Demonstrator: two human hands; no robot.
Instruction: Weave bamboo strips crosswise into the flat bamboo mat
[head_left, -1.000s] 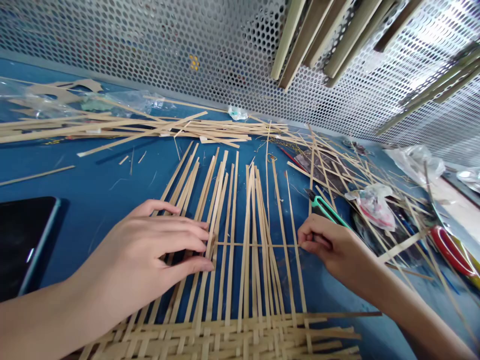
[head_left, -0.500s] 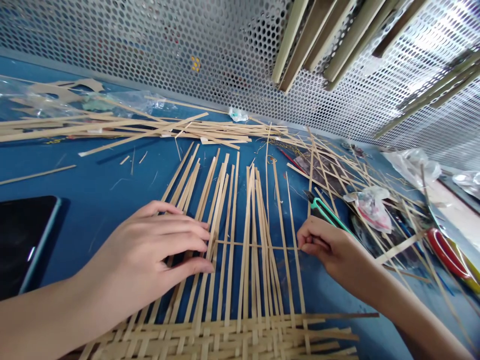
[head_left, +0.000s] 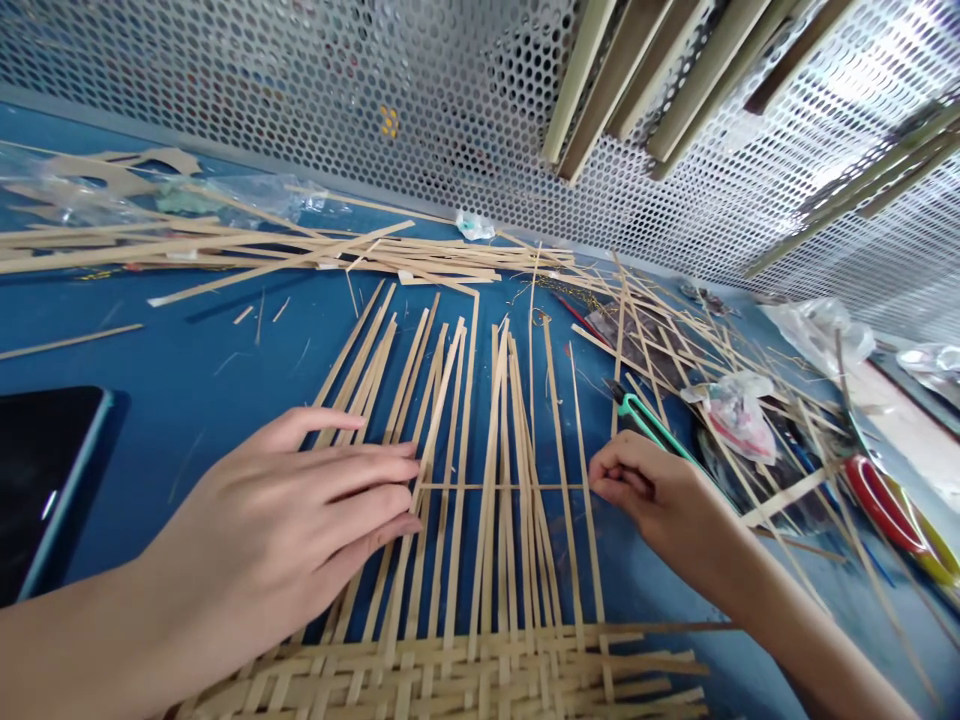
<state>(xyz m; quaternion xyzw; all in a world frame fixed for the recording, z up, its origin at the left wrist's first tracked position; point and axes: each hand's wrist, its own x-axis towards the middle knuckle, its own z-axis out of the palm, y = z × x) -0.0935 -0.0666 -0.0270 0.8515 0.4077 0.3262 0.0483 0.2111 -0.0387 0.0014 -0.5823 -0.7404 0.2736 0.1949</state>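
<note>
At centre-right, the right hand (head_left: 637, 482) pinches a cross-strip (head_left: 553, 487); centre-left, the open left hand (head_left: 315, 505) covers bamboo splints (head_left: 497, 400). Tugging could snap the cross-strip.

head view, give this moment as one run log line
left hand: spread over long strips | right hand: pinching thin crosswise strip | woven panel: at near end of long strips | phone: left of left hand

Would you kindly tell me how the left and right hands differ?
The left hand has its fingers extended; the right hand has them curled, pinching the thin cross strip. The left hand lies over the long strips, while the right hand is beside them. Both hands are bare.
</note>
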